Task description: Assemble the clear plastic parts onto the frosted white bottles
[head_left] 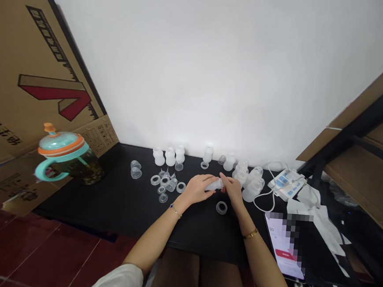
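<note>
Between both hands, over the black table (123, 209), lies a small white bottle (213, 185) on its side. My left hand (198, 189) is wrapped round its body. At its right end, the fingers of my right hand (233, 190) are closed on the bottle's neck; any small part between them is too small to tell. A white ring (221, 207) rests on the table just below the hands. Left of my left hand are several rings (181, 187) and clear teats (171, 185). Capped bottles (253, 189) stand close to the right of my right hand.
White bottles (170, 157) stand along the wall, with clear domes (136, 172) at left. A teal-lidded jug (86, 166) stands by a cardboard box (33, 82). At right are a power strip (287, 183) with a white cable, crumpled white paper (324, 220) and a tablet (284, 248).
</note>
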{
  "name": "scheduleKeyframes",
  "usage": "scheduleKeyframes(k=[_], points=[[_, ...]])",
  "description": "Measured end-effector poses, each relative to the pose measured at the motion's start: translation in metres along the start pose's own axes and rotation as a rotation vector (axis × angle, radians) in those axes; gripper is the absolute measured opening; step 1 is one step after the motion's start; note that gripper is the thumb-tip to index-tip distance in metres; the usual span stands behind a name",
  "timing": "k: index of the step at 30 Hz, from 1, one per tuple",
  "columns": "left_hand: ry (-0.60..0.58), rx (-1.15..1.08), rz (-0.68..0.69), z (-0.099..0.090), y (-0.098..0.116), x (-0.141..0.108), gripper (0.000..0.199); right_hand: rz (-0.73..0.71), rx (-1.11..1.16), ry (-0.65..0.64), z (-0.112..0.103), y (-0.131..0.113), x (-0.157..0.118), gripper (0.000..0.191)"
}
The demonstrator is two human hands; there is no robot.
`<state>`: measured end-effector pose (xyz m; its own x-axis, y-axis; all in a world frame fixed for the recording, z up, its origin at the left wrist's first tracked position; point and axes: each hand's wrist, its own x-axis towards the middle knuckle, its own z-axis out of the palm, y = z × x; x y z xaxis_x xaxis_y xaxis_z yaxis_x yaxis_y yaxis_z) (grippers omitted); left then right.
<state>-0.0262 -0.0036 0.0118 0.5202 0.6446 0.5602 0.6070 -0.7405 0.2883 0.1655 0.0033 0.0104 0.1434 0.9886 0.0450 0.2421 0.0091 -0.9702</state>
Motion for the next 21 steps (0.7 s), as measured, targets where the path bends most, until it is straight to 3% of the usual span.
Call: scheduleKeyframes(k=[10,17,21], points=[[-0.025,0.012,-0.011,0.0023,-0.0014,-0.0009,0.054,0.001,-0.097,-0.01,-0.0015,-0.001,-0.0004,0.067],[-0.005,-0.039,-0.068,-0.0007,-0.0017,0.0005,0.053,-0.02,-0.06,0.005,0.0019,-0.0012,-0.0018,0.061],[0.042,-0.094,-0.137,-0.0005,-0.0035,0.0007,0.051,-0.033,0.077,0.016,0.005,-0.005,-0.0026,0.053]])
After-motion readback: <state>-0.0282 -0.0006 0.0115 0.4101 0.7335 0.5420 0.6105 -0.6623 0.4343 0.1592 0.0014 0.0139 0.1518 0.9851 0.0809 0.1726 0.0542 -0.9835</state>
